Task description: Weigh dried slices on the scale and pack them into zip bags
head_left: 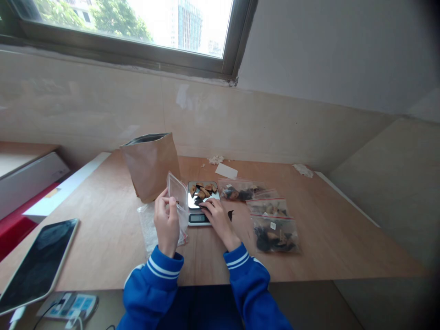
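Note:
A small digital scale (199, 219) stands in front of me, its display lit but too small to read. Brown dried pieces (206, 189), perhaps dried mushroom, and a few black ones lie on its plate. My left hand (167, 220) pinches a clear zip bag (178, 189) upright by its edge, just left of the scale. Over the plate's near right corner, my right hand (215, 213) has its fingers closed at the black pieces (198, 200); its fingertips partly hide what they hold. A loose black piece (230, 214) lies on the table right of that hand.
Behind the left hand stands an open brown paper bag (151, 167). Filled zip bags (276, 234) lie right of the scale, and clear bags (147, 224) lie at left. A white card (226, 171) sits farther back. A tablet (39, 259) rests at the left edge, near a power strip (74, 305).

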Demonstrator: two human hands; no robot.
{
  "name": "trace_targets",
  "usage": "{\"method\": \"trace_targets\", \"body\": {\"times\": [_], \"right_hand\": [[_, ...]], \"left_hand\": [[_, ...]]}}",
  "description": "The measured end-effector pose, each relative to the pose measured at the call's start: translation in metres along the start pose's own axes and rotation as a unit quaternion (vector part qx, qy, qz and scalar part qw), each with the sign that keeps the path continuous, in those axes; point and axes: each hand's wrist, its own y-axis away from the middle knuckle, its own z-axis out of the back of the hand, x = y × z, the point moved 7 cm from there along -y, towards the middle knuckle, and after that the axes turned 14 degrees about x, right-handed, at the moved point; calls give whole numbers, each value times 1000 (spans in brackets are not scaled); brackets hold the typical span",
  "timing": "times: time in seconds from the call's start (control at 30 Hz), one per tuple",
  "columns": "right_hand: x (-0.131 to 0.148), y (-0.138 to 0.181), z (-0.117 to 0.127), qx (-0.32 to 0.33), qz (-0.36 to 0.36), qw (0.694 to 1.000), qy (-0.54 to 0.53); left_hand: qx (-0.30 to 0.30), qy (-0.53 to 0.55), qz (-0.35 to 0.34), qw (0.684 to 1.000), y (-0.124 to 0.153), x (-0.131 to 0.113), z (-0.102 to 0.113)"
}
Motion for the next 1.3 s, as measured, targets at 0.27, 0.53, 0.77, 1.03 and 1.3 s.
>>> {"method": "trace_targets", "body": {"times": [0.27, 0.53, 0.77, 1.03, 1.3], "right_hand": [[-4, -4, 22, -119, -92, 939, -310], [59, -45, 42, -15, -107, 887, -449], [37, -46, 48, -137, -95, 969, -180], [-46, -49, -4, 56, -111, 991, 55], [-41, -47, -2, 33, -89, 988, 121]], "left_hand": [[8, -16, -4, 1000, 2, 4, -5], [17, -21, -28, 999, 6, 10, -19], [-15, -19, -14, 1000, 9, 11, -4], [-17, 10, -4, 1000, 0, 22, -6], [-53, -28, -52, 997, -11, 32, -23]]}}
